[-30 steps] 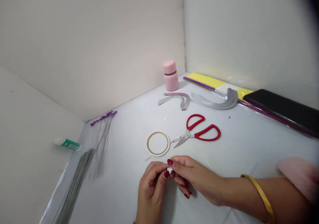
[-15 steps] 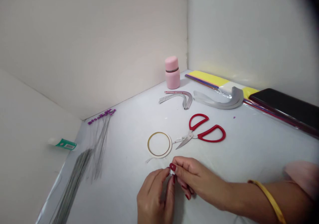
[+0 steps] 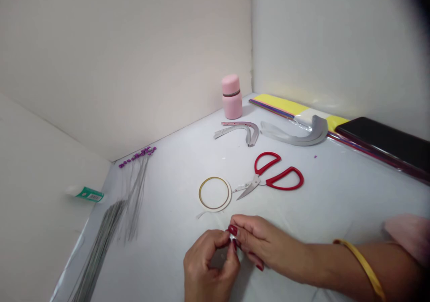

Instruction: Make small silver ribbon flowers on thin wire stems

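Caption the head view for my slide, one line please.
Left hand and right hand pinch a small white piece near a tape roll.

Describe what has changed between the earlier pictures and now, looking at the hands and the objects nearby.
The left hand has curled its fingers closer around the small white piece, now almost hidden, while the right hand keeps pinching it. Neither hand lets go. The red-handled scissors, roll of tape and pink bottle lie as they were; only the view shifted slightly.
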The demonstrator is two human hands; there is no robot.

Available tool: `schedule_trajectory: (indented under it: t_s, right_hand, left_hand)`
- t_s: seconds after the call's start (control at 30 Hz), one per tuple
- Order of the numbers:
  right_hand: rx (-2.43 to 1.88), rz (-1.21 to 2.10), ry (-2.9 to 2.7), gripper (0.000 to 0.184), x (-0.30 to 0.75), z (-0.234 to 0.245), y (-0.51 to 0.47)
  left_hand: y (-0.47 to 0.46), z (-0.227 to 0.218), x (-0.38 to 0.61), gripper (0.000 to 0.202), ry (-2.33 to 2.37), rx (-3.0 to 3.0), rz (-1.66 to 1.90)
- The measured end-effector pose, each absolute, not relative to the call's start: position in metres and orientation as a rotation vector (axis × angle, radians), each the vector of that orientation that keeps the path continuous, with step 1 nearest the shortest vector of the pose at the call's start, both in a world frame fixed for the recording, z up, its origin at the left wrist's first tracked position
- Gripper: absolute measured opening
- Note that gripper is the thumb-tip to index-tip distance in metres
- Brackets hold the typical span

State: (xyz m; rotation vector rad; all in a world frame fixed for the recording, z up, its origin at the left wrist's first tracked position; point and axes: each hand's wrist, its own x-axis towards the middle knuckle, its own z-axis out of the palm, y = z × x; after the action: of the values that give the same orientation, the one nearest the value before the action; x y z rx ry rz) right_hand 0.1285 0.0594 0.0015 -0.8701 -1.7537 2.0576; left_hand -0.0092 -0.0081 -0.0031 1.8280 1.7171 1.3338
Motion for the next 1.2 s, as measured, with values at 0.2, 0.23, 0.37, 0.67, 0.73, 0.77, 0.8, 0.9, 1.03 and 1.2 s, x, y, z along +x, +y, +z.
schedule_trajectory:
  t_s: [0.2, 0.23, 0.37, 0.67, 0.73, 0.77, 0.8, 0.9, 1.03, 1.2]
  right_hand:
    - [-0.948, 1.924, -1.696, 0.036, 0.125, 0.001, 0.047]
    - [-0.958, 1.898, -1.695, 0.037, 0.125, 0.002, 0.045]
    - [-0.951, 1.873, -1.693, 0.038, 0.124, 0.002, 0.044]
    - [-0.769, 2.384, -1.342, 0.033, 0.128, 0.006, 0.061]
    - [-0.792, 2.352, -1.321, 0.031, 0.127, 0.007, 0.061]
    - [-0.81, 2.325, -1.312, 0.03, 0.127, 0.007, 0.061]
    - [-0.825, 2.297, -1.307, 0.03, 0.127, 0.007, 0.061]
    - [-0.856, 2.242, -1.327, 0.031, 0.126, 0.006, 0.059]
    - [-0.859, 2.226, -1.417, 0.034, 0.126, 0.006, 0.061]
    - [-0.83, 2.289, -1.514, 0.036, 0.13, 0.006, 0.068]
  left_hand:
    - [-0.005, -0.001, -0.001, 0.01, 1.804, 1.776, 1.417]
    - [-0.005, -0.002, 0.0, 0.009, 1.812, 1.747, 1.419]
    - [-0.005, -0.006, -0.001, 0.009, 1.776, 1.608, 1.392]
    - [-0.008, -0.01, -0.014, 0.016, 1.55, 1.442, 1.297]
    - [-0.008, -0.007, -0.013, 0.017, 1.564, 1.419, 1.307]
    - [-0.008, -0.006, -0.012, 0.017, 1.578, 1.432, 1.331]
    - [-0.008, -0.005, -0.011, 0.017, 1.6, 1.473, 1.359]
    - [-0.009, -0.003, -0.01, 0.017, 1.688, 1.727, 1.431]
    - [-0.009, -0.003, -0.012, 0.022, 1.708, 1.95, 1.441]
    - [-0.007, -0.006, -0.017, 0.024, 1.581, 1.992, 1.381]
